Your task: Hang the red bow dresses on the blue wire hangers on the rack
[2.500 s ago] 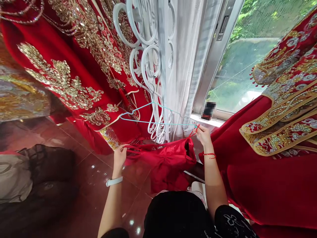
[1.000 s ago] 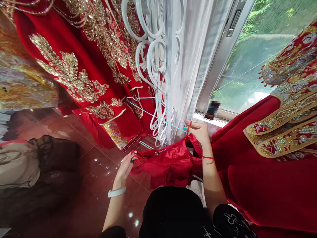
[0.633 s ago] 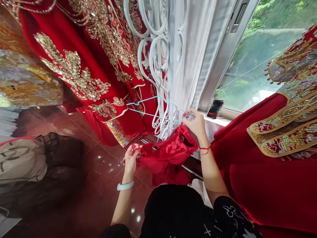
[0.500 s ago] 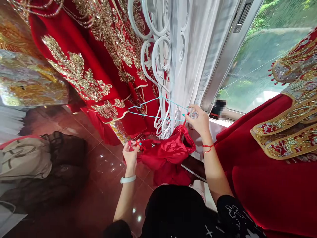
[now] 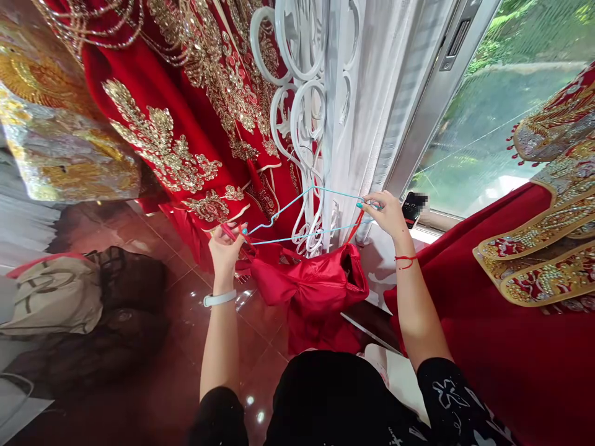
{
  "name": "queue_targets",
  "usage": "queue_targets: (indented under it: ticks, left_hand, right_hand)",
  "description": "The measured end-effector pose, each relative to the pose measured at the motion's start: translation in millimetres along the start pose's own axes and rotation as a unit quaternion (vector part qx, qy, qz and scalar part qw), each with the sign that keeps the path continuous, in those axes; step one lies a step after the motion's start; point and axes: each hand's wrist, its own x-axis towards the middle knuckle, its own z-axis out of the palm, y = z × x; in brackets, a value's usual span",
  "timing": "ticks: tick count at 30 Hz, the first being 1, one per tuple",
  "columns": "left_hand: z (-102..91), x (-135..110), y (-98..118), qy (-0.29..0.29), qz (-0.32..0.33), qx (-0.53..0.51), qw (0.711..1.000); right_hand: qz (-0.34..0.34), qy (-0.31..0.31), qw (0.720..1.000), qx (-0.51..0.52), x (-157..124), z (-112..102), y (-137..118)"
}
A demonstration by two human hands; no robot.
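A red satin dress [image 5: 316, 279] hangs below a thin light-blue hanger [image 5: 337, 192]. My left hand [image 5: 225, 251] is closed on one of the dress's straps, at the hanger's left end. Around the hanger's right end my right hand [image 5: 389, 214] is pinched, with the other red strap [image 5: 356, 227] looped over the bar just beside its fingers. The hanger's hook [image 5: 310, 164] lies against the white scrollwork, and I cannot tell whether it is hooked on it. My fingers partly hide both hanger ends.
White scrolled ironwork [image 5: 297, 114] stands ahead, beside red garments with gold embroidery [image 5: 162, 148]. On the right are a window [image 5: 465, 136], a phone [image 5: 413, 207] on the ledge and a beaded red garment [image 5: 525, 266]. A beige bag [image 5: 56, 297] sits at left above the tiled floor [image 5: 186, 347].
My left hand has moved left and up, bringing its strap to the hanger's left end. The dress top is raised and spread wider. My right hand has shifted slightly right, still on the hanger.
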Motion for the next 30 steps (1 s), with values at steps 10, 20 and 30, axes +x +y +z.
queue_targets:
  ticks: [10, 20, 30]
  left_hand:
    - [33.3, 13, 27, -0.152, 0.034, 0.098, 0.983]
    - [-10.8, 13, 25, -0.148, -0.016, -0.035, 0.988]
    - [24.0, 25, 53, -0.294, 0.107, 0.239, 0.919]
  right_hand:
    - [-0.001, -0.017, 0.999, 0.029, -1, 11, 5]
    - [0.010, -0.031, 0.999, 0.043, 4, 13, 11]
    - [0.004, -0.033, 0.998, 0.051, 0, 18, 10]
